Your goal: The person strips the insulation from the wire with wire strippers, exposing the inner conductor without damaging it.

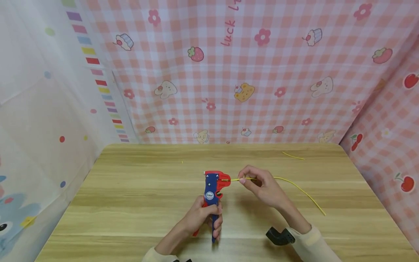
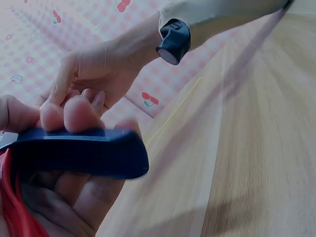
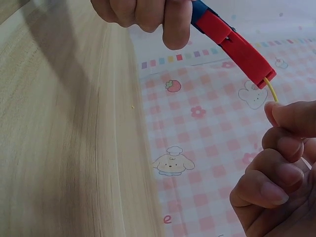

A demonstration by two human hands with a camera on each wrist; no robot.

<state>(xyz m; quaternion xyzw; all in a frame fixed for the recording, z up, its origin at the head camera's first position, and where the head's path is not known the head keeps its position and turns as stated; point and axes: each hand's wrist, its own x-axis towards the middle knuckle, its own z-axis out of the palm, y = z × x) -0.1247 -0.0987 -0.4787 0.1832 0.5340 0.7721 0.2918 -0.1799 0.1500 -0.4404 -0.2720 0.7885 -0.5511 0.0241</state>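
wire stripper: blue and red wire stripper (image 1: 211, 187), held upright above the wooden table (image 1: 131, 203), its red nose turned toward the right hand; a round white label (image 1: 209, 195) sits on the blue body
left hand: the left hand (image 1: 204, 216) grasps the wire stripper low down, fingers curled round the blue handle (image 2: 79, 153); the red handle (image 2: 17, 207) lies on the palm side, and the two handles stand apart at their lower ends
right hand: the right hand (image 1: 262, 183) pinches the yellow wire (image 1: 311, 199) between thumb and forefinger, just beside the nose, other fingers curled in
yellow wire: one end enters the red nose, with a bit of yellow showing in the slot; the rest passes behind the right hand and curves out toward the right side of the table; whether its tail touches the wood, i cannot tell
short wire piece: short yellow wire piece (image 1: 293, 156) lying near the back edge of the table, right of centre
scrap: tiny yellow scrap (image 1: 182, 162), also toward the back, left of the wire stripper
right wrist: black device (image 1: 279, 236) beside the cuff of a cream sleeve (image 1: 314, 245)
backdrop: pink-and-white gingham cloth (image 1: 196, 76) printed with strawberries, cupcakes and flowers
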